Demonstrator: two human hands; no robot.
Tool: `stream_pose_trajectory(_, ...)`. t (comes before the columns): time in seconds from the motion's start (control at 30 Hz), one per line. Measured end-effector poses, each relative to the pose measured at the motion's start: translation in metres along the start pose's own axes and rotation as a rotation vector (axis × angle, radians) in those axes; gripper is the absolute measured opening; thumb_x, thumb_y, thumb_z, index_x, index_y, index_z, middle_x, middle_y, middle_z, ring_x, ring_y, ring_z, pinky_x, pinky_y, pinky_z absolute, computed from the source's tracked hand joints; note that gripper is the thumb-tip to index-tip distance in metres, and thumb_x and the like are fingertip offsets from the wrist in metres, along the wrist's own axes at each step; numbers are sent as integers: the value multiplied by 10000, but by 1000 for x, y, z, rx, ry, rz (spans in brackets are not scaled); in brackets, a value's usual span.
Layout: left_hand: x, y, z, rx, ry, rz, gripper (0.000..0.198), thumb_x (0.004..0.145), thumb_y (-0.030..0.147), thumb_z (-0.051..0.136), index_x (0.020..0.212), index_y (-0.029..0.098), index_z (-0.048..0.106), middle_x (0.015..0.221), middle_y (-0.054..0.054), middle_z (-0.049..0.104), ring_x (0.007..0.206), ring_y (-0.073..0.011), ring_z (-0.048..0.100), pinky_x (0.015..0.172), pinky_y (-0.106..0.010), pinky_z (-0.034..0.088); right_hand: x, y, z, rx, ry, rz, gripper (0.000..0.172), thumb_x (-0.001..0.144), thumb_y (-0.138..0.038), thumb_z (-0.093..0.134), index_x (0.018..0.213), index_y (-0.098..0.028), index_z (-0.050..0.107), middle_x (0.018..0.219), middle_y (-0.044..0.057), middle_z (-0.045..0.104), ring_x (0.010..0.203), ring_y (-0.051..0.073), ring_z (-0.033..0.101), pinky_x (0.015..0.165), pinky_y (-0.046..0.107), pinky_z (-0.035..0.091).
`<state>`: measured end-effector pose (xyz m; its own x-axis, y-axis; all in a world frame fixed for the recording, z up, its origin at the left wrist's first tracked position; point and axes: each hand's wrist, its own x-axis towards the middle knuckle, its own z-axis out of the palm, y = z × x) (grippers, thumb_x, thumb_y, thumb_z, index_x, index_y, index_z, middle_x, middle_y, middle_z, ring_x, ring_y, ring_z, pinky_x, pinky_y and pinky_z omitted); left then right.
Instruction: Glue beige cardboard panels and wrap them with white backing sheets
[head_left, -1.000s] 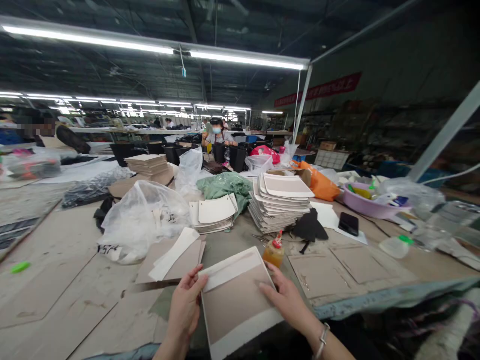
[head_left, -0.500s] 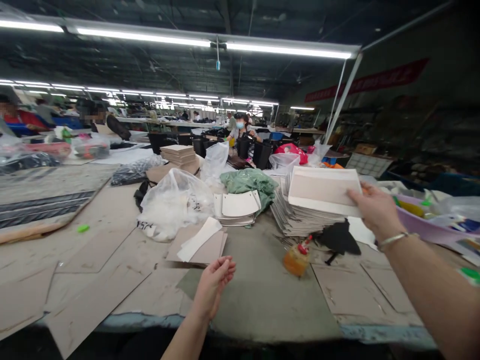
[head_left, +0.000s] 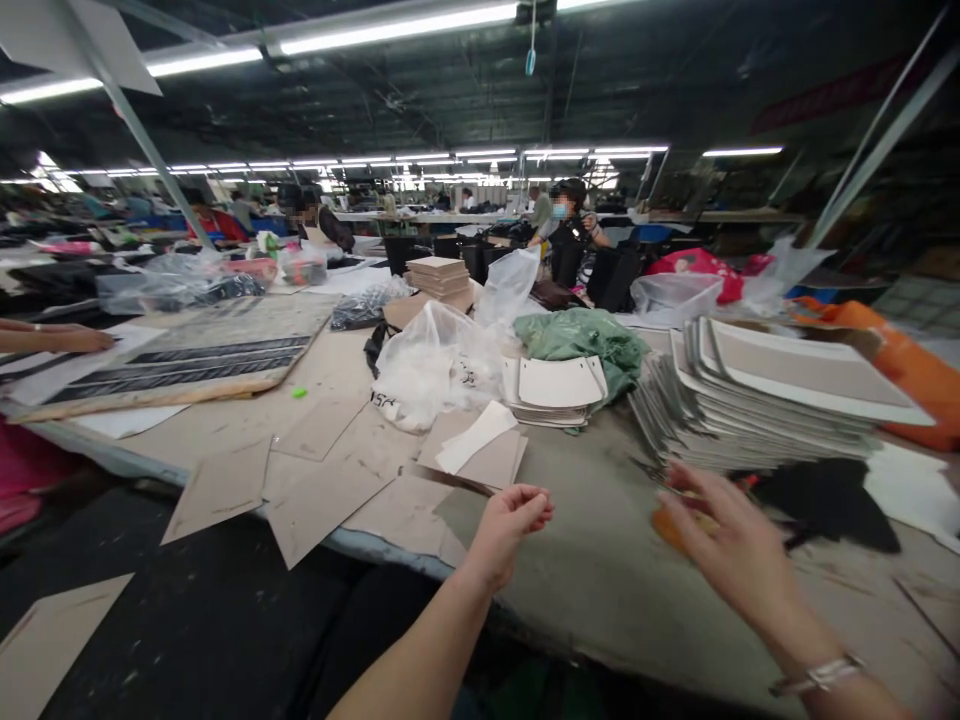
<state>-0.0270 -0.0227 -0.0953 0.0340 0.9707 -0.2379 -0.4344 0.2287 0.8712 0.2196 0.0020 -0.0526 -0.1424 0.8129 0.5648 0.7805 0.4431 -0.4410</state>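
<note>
So the bottle [head_left: 666, 530] of orange stuff is mostly hidden by the right hand [head_left: 739, 545], which is held over it with the fingers loosely spread. Whether the bottle is being touched can't really be told, the hand's pretty blurry. The tall stack [head_left: 757, 400] of panels is found just beyond, topped with a tan panel edged in white. The left hand [head_left: 506, 535] is kept well apart from the right one, thumb and fingertips pressed together, just in front of a few boards [head_left: 501, 467] with white strips [head_left: 476, 440] laid across them.

Behind those, a short stack [head_left: 559, 383] of cream panels is set against a green bag [head_left: 585, 340], with a clear bag [head_left: 435, 365] to the left. Some black scrap [head_left: 832, 500] is seen right of the right hand, next to white paper [head_left: 915, 490].

Loose boards [head_left: 330, 500] are scattered on the left of the surface [head_left: 349, 365], a couple poking past the edge. Far left, a white sheet [head_left: 45, 380] is touched by a co-worker's hand [head_left: 82, 340].
</note>
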Motion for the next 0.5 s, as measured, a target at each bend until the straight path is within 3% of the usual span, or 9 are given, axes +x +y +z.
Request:
stream_pose_trajectory(0.1,1,-3,1,-4,-10,-7,390,656,432,731,866,117,635,830,-76,668,728,-124,603,708,-229,423,15,-8,44,-147,-95,-122,492,879,-401,432,1324,-192,422,1170,119,537,1035,252,536,874,383,469)
stream_pose_trajectory(0.3,-1,-1,3,-5,-19,-12,410,637,445,733,855,109,647,800,-73,665,708,-124,599,683,-226,419,101,11,112,-412,-205,-246,597,830,-318,498,1353,-60,369,1222,186,491,1150,315,403,974,433,348)
stream_pose_trajectory(0.5,-2,9,4,-63,-34,-14,458,568,468,762,819,102,650,770,-70,656,693,-128,590,719,-253,433,145,36,161,-581,-355,-175,712,800,-306,573,1409,-94,270,1255,194,493,1198,354,334,964,557,261)
